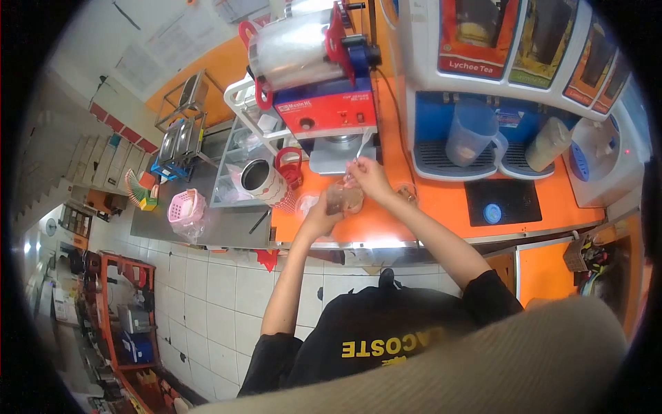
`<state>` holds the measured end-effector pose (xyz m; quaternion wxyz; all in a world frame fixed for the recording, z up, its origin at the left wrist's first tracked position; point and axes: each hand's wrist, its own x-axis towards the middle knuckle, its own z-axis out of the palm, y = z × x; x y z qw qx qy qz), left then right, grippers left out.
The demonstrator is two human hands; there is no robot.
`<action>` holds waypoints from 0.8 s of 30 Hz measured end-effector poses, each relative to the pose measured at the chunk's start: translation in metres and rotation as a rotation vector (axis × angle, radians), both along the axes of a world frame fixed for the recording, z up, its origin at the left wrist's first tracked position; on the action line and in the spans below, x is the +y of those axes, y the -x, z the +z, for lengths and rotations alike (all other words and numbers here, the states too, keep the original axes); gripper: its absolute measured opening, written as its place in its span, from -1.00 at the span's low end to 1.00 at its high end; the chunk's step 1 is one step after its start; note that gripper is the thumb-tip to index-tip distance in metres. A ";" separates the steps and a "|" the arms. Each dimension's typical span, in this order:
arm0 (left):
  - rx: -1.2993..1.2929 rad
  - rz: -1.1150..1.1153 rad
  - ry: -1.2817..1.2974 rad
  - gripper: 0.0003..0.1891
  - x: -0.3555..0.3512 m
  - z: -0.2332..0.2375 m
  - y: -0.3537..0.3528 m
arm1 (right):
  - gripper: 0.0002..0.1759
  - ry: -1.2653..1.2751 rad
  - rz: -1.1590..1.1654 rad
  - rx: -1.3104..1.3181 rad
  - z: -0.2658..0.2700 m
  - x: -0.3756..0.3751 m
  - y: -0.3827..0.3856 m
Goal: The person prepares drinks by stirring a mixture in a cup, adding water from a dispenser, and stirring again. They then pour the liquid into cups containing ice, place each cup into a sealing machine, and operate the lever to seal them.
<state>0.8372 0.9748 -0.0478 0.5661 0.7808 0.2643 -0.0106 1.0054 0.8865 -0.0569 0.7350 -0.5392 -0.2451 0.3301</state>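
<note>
Over the front edge of the orange counter (441, 224), my left hand (321, 219) is wrapped round a clear cup (345, 199) with brownish contents. My right hand (370, 178) is closed on a light-coloured spoon (363, 143), which slants up and away from the cup; its fingers are just above the cup's rim. Right of the cup, partly behind my right forearm, stands another small clear container (405, 193) with brown contents. A whitish clear piece of plastic (305, 203) lies left of the cup, partly hidden by my left hand.
A red and blue cup sealer (324, 114) stands behind my hands. To the right are a drink dispenser (448, 162), a clear pitcher (472, 134) and a blue lid (492, 214) on a black mat. A tall canister (262, 181) and a pink basket (186, 207) are on the left.
</note>
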 end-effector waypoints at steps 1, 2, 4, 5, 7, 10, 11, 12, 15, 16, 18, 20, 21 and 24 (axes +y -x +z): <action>-0.015 -0.014 -0.039 -0.24 0.000 0.000 -0.001 | -0.74 0.018 -0.008 0.009 -0.003 0.001 -0.001; 0.011 -0.014 -0.052 -0.24 0.001 0.002 -0.002 | -0.74 0.004 -0.012 0.004 -0.006 0.003 -0.002; 0.106 -0.005 -0.052 -0.25 -0.001 0.014 -0.004 | -0.73 -0.022 -0.019 -0.001 -0.010 0.005 -0.001; 0.070 -0.025 -0.080 -0.26 0.000 0.012 -0.004 | -0.73 -0.021 -0.018 0.003 -0.013 0.005 0.001; -0.107 -0.090 -0.174 -0.28 0.005 -0.004 -0.002 | -0.72 -0.018 -0.016 0.004 -0.012 0.003 0.005; -0.064 -0.051 -0.140 -0.31 0.003 -0.001 0.001 | -0.72 -0.048 -0.135 -0.009 -0.003 0.001 -0.003; -0.071 -0.052 -0.165 -0.32 0.004 -0.003 0.002 | -0.72 -0.031 -0.107 0.002 -0.004 0.000 0.000; -0.079 -0.051 -0.189 -0.32 0.004 -0.004 0.002 | -0.72 -0.015 -0.081 0.012 -0.009 0.000 0.004; -0.209 -0.098 -0.285 -0.34 0.012 -0.022 0.001 | -0.72 -0.020 -0.076 0.022 -0.013 0.004 -0.003; -0.118 -0.062 -0.186 -0.35 0.006 -0.005 0.000 | -0.73 -0.029 -0.082 0.023 -0.012 0.004 -0.005; -0.075 -0.037 -0.127 -0.36 0.005 -0.001 0.001 | -0.73 0.036 -0.051 0.006 -0.012 0.002 0.001; -0.176 -0.069 -0.209 -0.37 0.011 -0.018 0.001 | -0.74 0.049 -0.041 -0.015 -0.010 0.002 0.003; -0.188 -0.075 -0.198 -0.37 0.011 -0.018 0.000 | -0.74 0.033 -0.044 -0.027 -0.006 0.001 0.003; -0.165 -0.079 -0.173 -0.36 0.010 -0.017 0.000 | -0.74 -0.011 -0.032 -0.097 0.012 -0.006 0.009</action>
